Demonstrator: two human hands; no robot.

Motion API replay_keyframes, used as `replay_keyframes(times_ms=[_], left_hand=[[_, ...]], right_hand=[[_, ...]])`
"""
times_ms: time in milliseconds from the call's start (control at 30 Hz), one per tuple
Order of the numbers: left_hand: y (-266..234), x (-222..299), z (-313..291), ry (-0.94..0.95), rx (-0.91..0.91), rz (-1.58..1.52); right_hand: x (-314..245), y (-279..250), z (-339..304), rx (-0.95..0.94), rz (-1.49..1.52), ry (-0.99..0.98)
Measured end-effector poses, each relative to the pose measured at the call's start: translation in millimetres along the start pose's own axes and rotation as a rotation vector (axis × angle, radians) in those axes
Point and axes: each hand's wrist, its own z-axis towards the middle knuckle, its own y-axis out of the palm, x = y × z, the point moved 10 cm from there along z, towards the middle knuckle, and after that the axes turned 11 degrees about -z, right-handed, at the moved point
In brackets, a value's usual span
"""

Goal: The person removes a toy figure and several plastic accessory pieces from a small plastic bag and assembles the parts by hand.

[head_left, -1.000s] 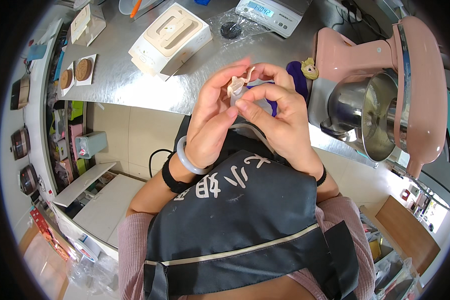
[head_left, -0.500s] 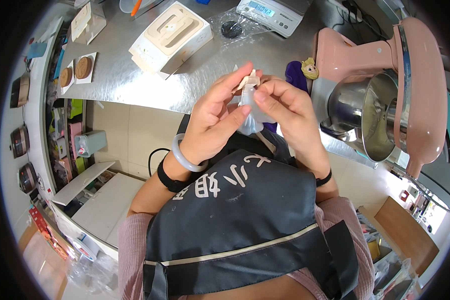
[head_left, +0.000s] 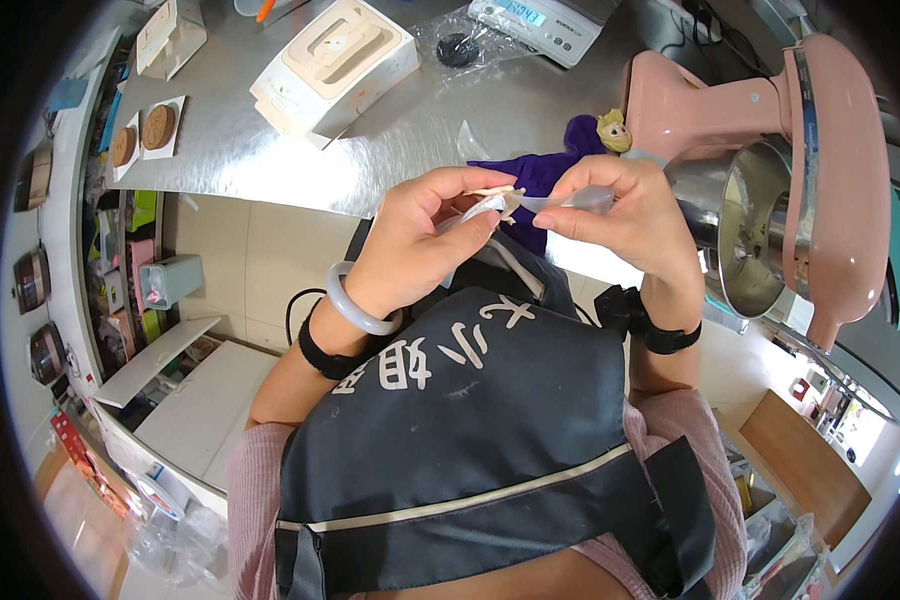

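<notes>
A: Who is gripping what, and where?

B: The left hand (head_left: 410, 225) is pinching a crumpled, cream-coloured piece (head_left: 512, 196), while the right hand (head_left: 635, 215) is grasping a translucent film (head_left: 545, 203); both materials are sitting up at the fingertips, between the two palms, and neither is lying on the desk (head_left: 425, 130)

A: How far is the work getting?

B: Partway, by the look of it: the film is extending from one grip toward the other, yet whether it is coming free of the cream-coloured piece or clinging to it is impossible to tell. With neither side letting go, the handling is looking unfinished

A: And around them?

B: A purple doll (head_left: 585, 135) is lying just beyond the fingers, a pink mixer (head_left: 840, 200) is standing past the right hand, and two brown discs (head_left: 159, 127) are resting well out beyond the left
</notes>
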Motion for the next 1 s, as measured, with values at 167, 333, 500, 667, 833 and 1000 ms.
replay_keyframes(times_ms=[167, 333, 500, 667, 833, 1000], left_hand=[[1, 7, -3, 0.049, 0.031, 0.291], [5, 27, -5, 0.294, 0.098, 0.441], [2, 34, -8, 0.291, 0.171, 0.561], [7, 43, -9, 0.364, 0.172, 0.666], [10, 46, -10, 0.399, 0.173, 0.708], [15, 52, -11, 0.441, 0.165, 0.776]], right_hand=[[2, -2, 0, -0.052, -0.255, 0.142], [-41, -6, -2, 0.173, -0.590, -0.320], [-58, -5, -13, 0.321, -0.658, -0.564], [-61, -2, -20, 0.327, -0.659, -0.543], [-71, 1, -26, 0.355, -0.646, -0.650], [-71, 1, -27, 0.408, -0.643, -0.622]])
